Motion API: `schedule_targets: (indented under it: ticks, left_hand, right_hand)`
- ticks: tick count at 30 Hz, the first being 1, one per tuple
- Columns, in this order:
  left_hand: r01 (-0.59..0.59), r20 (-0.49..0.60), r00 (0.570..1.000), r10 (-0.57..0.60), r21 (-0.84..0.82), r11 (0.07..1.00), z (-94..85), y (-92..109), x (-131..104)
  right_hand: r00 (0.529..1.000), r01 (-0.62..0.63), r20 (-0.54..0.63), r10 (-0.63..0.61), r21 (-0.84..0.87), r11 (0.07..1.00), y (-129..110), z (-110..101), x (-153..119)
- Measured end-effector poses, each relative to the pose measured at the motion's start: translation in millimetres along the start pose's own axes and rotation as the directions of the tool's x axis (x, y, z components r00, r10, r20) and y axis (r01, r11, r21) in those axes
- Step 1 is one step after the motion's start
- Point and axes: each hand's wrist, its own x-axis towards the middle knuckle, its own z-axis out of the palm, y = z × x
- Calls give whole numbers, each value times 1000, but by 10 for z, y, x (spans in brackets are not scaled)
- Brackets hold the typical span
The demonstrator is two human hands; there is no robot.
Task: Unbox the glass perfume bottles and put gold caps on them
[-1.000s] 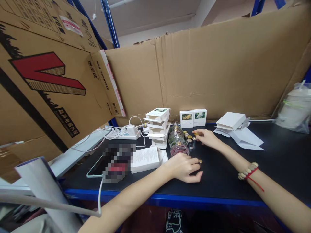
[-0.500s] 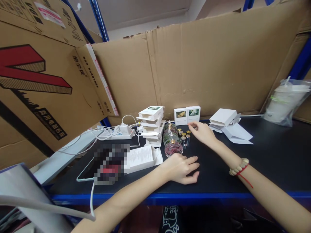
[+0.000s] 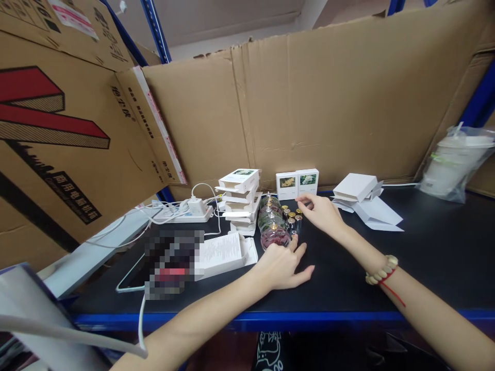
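A row of round glass bottles [image 3: 275, 238] with gold nozzles stands in the middle of the black table, the nearest one pinkish red and others greenish. Just right of them is a cluster of small gold and silver caps [image 3: 291, 222]. My left hand [image 3: 281, 265] is in front of the nearest bottle, its fingers apart and the index fingertip at the closest small silver piece [image 3: 294, 233]. My right hand [image 3: 322, 212] hovers by the far right of the caps, thumb and fingers apart, with nothing visible in it. Behind it stand two white boxes with flower pictures [image 3: 297, 184].
Left of the bottles rise stacked white boxes [image 3: 242, 201], with an opened white box [image 3: 220, 254] in front. Beyond lie a tablet [image 3: 133, 273], partly blurred, and a power strip [image 3: 183, 214]. White cartons [image 3: 358, 188] and a bagged cup [image 3: 448, 162] are right. Cardboard [image 3: 328, 98] walls the back.
My left hand has shifted slightly left, and its index finger now stretches forward to the small silver piece. My right hand has moved a little left, near the caps.
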Motion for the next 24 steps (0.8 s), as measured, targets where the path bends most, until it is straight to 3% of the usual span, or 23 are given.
schedule_targets:
  ticks: [6, 12, 24]
  left_hand:
    - [8, -19, 1000, -7, 42, 999, 12, 13, -5]
    - [-157, -104, 982, 154, -13, 988, 58, -6, -3]
    - [-98, -39, 994, 99, 24, 995, 51, 7, 6]
  right_hand:
    - [999, 44, -11, -44, 0, 999, 13, 32, -2]
    - [992, 84, -94, -83, -1, 996, -47, 35, -29]
    - [999, 32, -4, -33, -50, 998, -66, 21, -37]
